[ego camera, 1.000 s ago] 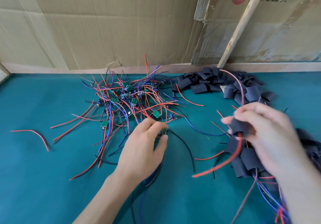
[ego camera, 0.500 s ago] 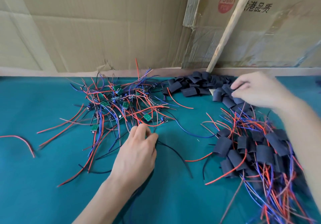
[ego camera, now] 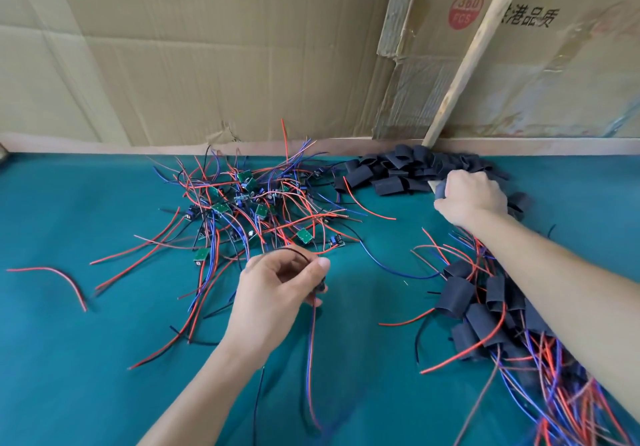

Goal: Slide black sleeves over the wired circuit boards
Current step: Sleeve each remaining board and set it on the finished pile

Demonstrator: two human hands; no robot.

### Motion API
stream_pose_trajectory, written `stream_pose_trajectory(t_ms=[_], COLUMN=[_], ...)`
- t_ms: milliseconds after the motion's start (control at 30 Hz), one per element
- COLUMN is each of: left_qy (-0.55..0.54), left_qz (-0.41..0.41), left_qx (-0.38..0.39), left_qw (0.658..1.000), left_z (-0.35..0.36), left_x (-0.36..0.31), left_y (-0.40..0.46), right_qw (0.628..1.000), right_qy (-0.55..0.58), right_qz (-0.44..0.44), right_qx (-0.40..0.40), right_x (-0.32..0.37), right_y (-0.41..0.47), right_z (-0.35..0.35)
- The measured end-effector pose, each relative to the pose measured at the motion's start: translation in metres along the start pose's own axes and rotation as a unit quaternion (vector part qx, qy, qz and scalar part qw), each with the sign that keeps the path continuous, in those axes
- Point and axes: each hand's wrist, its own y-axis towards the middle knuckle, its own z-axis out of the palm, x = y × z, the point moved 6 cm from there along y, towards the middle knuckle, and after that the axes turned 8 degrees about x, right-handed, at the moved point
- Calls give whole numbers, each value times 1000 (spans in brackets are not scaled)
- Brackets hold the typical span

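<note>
Sleeve pile point(ego camera: 408, 172) under curled right hand point(ego camera: 471, 198); left hand point(ego camera: 277, 293) pinches wires

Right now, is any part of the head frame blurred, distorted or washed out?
Head view: even daylight, no glare; wide-angle bending curves the table edge; the wires trailing from the left hand and those bottom right smear with motion; the right hand on the loose sleeves stays sharp.

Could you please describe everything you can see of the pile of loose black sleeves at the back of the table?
The sleeve pile is a heap of short, flattened black tubes, matte and soft-looking, lying jumbled at all angles on the green table against its back edge. A slanted wooden stick meets the pile's top. The right hand rests on its right end, closed around one sleeve. A red wire crosses its left edge.
</note>
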Motion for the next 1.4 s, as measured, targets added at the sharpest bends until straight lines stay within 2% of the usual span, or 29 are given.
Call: stream_pose_trajectory(t_ms=[100,333,400,467,500,567,667,733,833,933,1167,1300,1400], left_qy=[-2,126,150,166,178,194,188,190,207,215,224,251,234], left_qz=[-23,-29,-21,-15,-12,-14,-22,-21,-12,-10,9,55,78], left_qx=[26,38,36,26,18,5,-3,-2,-4,-8,-11,-23,-29], left_qw=[999,991,988,986,984,981,982,982,978,977,975,966,969], left_z=[3,5,5,4,3,2,0,1,3,4,2,2,3], left_x=[6,7,4,2,1,1,2,2,2,1,-3,-11,-17], left_y=[1,0,0,-1,-1,-1,-2,-3,-5,-6,-5,-7,-9], right_qw=[1000,998,998,986,963,873,765,727,703,702,787,807,802], right_qy=[-28,-49,22,164,269,473,597,627,636,618,493,493,507], right_qz=[-2,22,38,19,-19,-120,-241,-278,-317,-354,-367,-326,-312], right_qx=[-7,-35,-34,-27,-20,3,19,35,31,1,-47,-14,40], right_x=[6,13,13,18,25,42,67,84,101,115,123,122,124], right_y=[5,11,6,-5,-16,-55,-123,-154,-179,-193,-200,-196,-197], right_z=[-1,-5,-17,-37,-46,-65,-81,-85,-89,-95,-77,-51,-27])
